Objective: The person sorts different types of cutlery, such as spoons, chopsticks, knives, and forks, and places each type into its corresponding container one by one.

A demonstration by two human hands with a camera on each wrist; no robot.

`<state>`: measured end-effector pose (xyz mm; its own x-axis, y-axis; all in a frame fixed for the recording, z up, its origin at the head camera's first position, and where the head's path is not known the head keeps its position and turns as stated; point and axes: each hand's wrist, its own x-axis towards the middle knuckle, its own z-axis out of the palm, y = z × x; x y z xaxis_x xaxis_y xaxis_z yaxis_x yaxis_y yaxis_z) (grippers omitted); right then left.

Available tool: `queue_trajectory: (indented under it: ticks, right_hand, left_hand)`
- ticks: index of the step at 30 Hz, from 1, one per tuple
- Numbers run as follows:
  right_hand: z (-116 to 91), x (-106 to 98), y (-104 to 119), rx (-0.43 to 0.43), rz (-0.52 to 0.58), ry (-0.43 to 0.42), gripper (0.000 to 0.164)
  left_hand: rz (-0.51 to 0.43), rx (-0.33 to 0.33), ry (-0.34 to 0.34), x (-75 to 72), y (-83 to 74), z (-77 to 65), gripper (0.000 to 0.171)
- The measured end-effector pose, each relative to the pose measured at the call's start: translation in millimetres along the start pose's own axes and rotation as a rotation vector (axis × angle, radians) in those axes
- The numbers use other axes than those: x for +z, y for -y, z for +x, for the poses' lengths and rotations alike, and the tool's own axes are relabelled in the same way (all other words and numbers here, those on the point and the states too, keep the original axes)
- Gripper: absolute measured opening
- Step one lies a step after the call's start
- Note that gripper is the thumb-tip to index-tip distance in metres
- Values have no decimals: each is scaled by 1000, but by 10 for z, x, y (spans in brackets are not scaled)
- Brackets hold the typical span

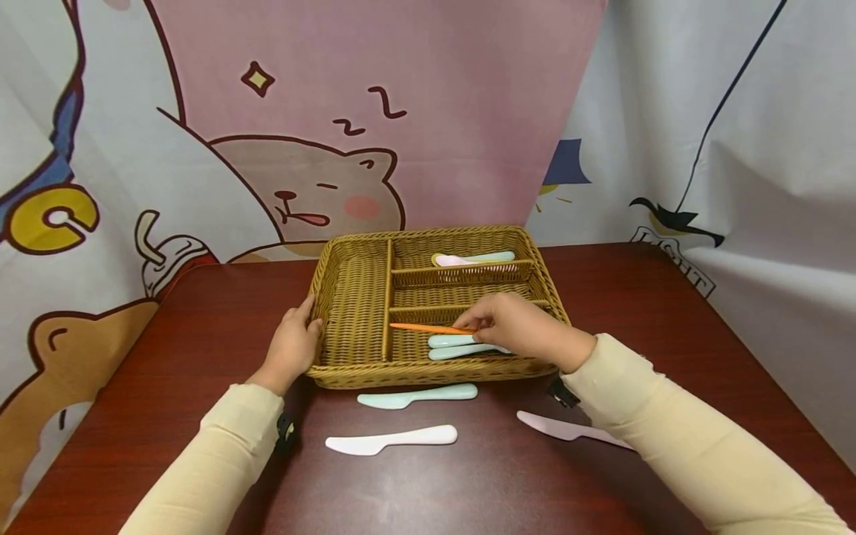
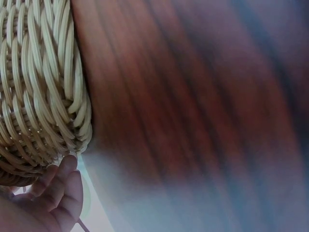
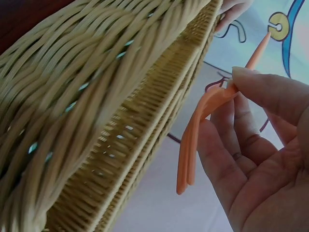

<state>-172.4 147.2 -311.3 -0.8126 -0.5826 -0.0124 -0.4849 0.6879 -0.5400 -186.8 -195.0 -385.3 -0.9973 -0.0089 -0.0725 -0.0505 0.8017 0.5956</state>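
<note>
An orange fork is pinched between the thumb and fingers of my right hand. It hangs over the front right compartment of a woven basket, its handle pointing left in the head view. Just below it, two mint utensils lie in that compartment, their right ends hidden by the hand. My left hand rests against the outside of the basket's left wall, fingers lightly bent in the left wrist view.
On the table before the basket lie a mint knife, a white knife and a pink knife, partly under the right sleeve. Pink, mint and yellow utensils lie in the back compartment. Behind stands a printed cloth.
</note>
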Motion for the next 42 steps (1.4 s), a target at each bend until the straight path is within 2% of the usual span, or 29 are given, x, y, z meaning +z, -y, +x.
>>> queue_trajectory:
  ticks: [14,24,33,35,42]
  right_hand:
    - [110,-26,-222,63,-17,71,23]
    - [137,-15,-324,109,-29,145,31]
    - [156,43,-376,111,-58,164,33]
    - [157,56,-384,111,-72,165,39]
    - [163,83,-390,83,-149,168,34]
  left_hand:
    - [0,11,5,-11,-34,0,56]
    - [-2,16,-2,-2,-32,15,56]
    - [-2,13,-12,4,-33,9,56]
    - [-3,13,-12,5,-31,5,56]
    - [-1,15,-14,15,-10,8,56]
